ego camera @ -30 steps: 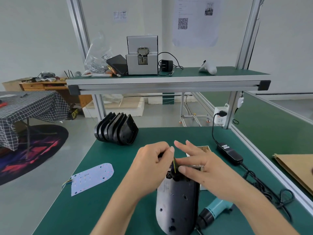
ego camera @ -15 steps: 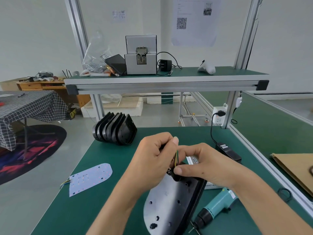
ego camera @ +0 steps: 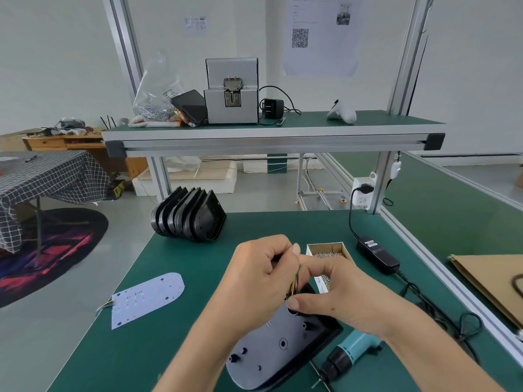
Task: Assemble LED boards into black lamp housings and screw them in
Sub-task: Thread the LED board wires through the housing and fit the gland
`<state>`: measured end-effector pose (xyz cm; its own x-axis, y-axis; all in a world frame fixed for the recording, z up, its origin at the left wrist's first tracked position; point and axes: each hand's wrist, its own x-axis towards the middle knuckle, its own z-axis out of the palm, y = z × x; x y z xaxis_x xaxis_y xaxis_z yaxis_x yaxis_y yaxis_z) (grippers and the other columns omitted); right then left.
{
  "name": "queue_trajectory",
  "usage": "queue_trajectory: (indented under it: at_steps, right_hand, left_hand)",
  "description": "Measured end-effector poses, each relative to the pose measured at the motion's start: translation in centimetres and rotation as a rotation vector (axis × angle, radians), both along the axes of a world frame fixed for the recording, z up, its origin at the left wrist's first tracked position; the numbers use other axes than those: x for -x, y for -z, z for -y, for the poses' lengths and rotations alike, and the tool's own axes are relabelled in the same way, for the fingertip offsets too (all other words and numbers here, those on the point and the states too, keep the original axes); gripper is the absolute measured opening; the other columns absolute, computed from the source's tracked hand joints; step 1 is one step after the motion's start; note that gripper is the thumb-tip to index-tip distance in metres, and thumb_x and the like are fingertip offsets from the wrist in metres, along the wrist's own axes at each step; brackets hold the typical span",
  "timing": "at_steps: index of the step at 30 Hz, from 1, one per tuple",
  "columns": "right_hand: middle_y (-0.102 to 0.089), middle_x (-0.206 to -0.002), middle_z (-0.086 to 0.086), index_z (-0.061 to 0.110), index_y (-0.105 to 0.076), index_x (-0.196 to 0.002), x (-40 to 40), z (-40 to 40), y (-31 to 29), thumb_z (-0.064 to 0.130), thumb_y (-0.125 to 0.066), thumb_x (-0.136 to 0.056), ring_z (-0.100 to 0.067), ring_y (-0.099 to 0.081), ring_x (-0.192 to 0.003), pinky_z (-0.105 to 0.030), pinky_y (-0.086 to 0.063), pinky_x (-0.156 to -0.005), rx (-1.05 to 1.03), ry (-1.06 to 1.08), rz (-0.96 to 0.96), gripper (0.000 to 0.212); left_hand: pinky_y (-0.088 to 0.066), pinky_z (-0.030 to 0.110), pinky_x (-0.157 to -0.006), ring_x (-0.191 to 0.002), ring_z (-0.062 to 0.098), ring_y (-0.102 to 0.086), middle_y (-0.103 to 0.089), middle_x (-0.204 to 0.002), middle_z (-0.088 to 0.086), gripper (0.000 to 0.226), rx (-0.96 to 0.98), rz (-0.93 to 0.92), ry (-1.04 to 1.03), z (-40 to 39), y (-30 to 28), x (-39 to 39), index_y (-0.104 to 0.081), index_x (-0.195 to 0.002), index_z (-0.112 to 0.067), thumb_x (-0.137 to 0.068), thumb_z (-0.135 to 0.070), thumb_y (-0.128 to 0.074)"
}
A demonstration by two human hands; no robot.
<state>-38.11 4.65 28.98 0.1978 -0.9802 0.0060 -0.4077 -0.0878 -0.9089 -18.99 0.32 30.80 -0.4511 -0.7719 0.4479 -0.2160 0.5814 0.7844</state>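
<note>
Lamp housing [ego camera: 278, 352]: wires' [ego camera: 295, 281] ends hidden between both hands [ego camera: 254, 281].

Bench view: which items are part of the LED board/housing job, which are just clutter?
Job items:
- housing in hand, wires pinched by left hand and right hand
- spare LED board
- stacked black housings
- screw box
- electric screwdriver

Lying about:
- phone
- white controller
- cardboard

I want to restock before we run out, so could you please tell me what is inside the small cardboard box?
The cardboard box holds small silver screws. The right hand covers its near end, so how full it is cannot be seen.
</note>
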Motion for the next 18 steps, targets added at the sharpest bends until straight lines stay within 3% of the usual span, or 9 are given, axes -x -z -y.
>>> queue_trajectory:
  at_steps: [4, 9, 11, 14, 16, 18]
  right_hand:
    - [-0.066, -0.128, 0.02, 0.015, -0.068, -0.082, -0.2, 0.0, 0.6, 0.024, -0.09, -0.083, -0.001, -0.051, -0.138, -0.04, -0.019, -0.128, 0.022, 0.005, 0.013, 0.024]
    - [-0.047, -0.154, 0.031, 0.034, -0.076, -0.091, -0.5, -0.3, 2.0, 0.029, -0.088, -0.084, 0.012, -0.036, -0.145, -0.041, -0.021, -0.129, 0.078, 0.105, 0.0, 0.015]
    - [-0.045, -0.153, 0.033, 0.039, -0.077, -0.111, -0.2, -0.8, 2.7, 0.038, -0.087, -0.083, 0.01, -0.039, -0.144, -0.037, -0.028, -0.127, 0.114, 0.062, 0.124, 0.03]
    - [-0.037, -0.163, 0.019, 0.036, -0.057, -0.147, 0.2, -1.6, 3.6, 0.072, -0.078, -0.077, -0.007, -0.035, -0.153, -0.044, -0.029, -0.126, 0.157, -0.061, 0.229, 0.08]
    - [-0.029, -0.166, 0.015, 0.035, -0.049, -0.153, -0.4, -1.6, 4.2, 0.077, -0.08, -0.07, -0.01, -0.033, -0.154, -0.045, -0.029, -0.125, 0.165, -0.1, 0.258, 0.098]
    - [-0.026, -0.165, 0.018, 0.038, -0.047, -0.153, -1.7, -1.2, 4.9, 0.077, -0.083, -0.066, -0.007, -0.03, -0.155, -0.038, -0.033, -0.124, 0.214, -0.063, 0.251, 0.102]
  left_hand:
    - [-0.025, 0.016, -0.044, -0.047, 0.008, -0.027, -0.035, -0.048, -0.015, 0.045, 0.003, 0.009, 0.001, 0.0, 0.4, 0.1, -0.039, -0.063, -0.017, -0.104, -0.026, -0.056]
    - [-0.026, 0.024, -0.049, -0.055, 0.009, -0.025, -0.03, -0.056, -0.013, 0.044, 0.056, -0.03, -0.055, 0.5, 1.1, -0.5, -0.033, -0.067, -0.018, -0.1, -0.039, -0.051]
    - [-0.026, 0.023, -0.05, -0.058, 0.01, -0.025, -0.029, -0.06, -0.012, 0.044, 0.049, -0.095, -0.079, 1.0, 1.2, -1.0, -0.033, -0.069, -0.016, -0.101, -0.042, -0.049]
    - [-0.027, 0.022, -0.054, -0.06, 0.012, -0.027, -0.031, -0.062, -0.011, 0.043, -0.025, -0.246, -0.078, 1.8, 0.9, -1.3, -0.035, -0.067, -0.02, -0.1, -0.045, -0.048]
    - [-0.028, 0.022, -0.054, -0.06, 0.015, -0.026, -0.032, -0.061, -0.009, 0.042, -0.125, -0.39, -0.063, 2.3, 0.9, -1.2, -0.035, -0.066, -0.021, -0.101, -0.039, -0.049]
    - [-0.03, 0.023, -0.054, -0.059, 0.018, -0.028, -0.034, -0.06, -0.007, 0.043, -0.159, -0.458, -0.065, 2.3, 1.0, -0.7, -0.037, -0.065, -0.021, -0.103, -0.034, -0.049]
